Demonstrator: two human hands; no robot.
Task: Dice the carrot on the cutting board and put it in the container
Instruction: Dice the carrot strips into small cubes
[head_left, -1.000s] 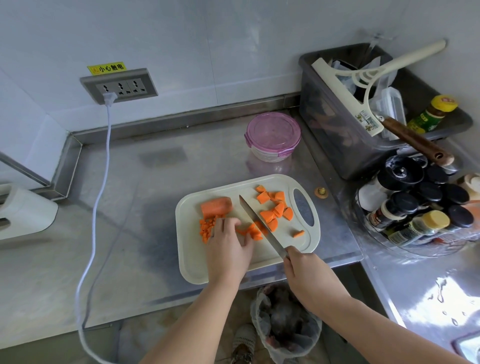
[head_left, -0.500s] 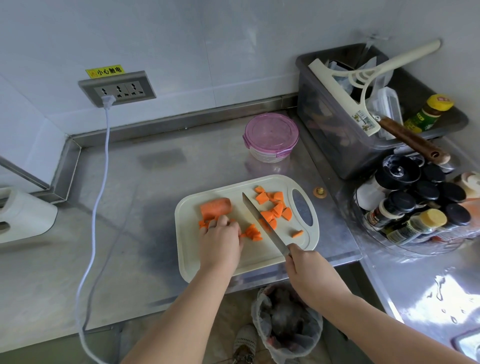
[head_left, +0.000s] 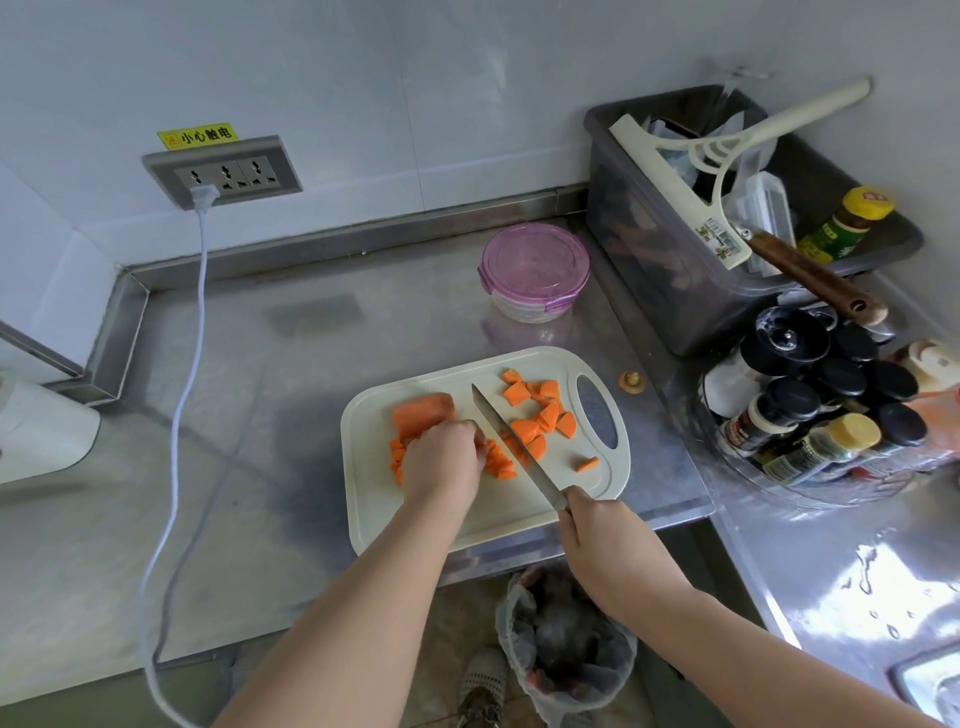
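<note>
Stainless steel counter (head_left: 260, 415), cream plastic cutting board (head_left: 374, 499) at its near edge. Left hand (head_left: 441, 462) curls onto orange carrot strips (head_left: 500, 463); right hand (head_left: 597, 535) grips the steel knife (head_left: 511, 441), blade slanting far-left to near-right, just right of those knuckles. Uncut carrot chunk (head_left: 421, 410) sits just beyond. Pink-lidded round container (head_left: 535, 270) further back, lid on.

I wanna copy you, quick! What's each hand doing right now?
Left hand: curled, holding down orange carrot pieces.
Right hand: gripping silver steel knife.
</note>
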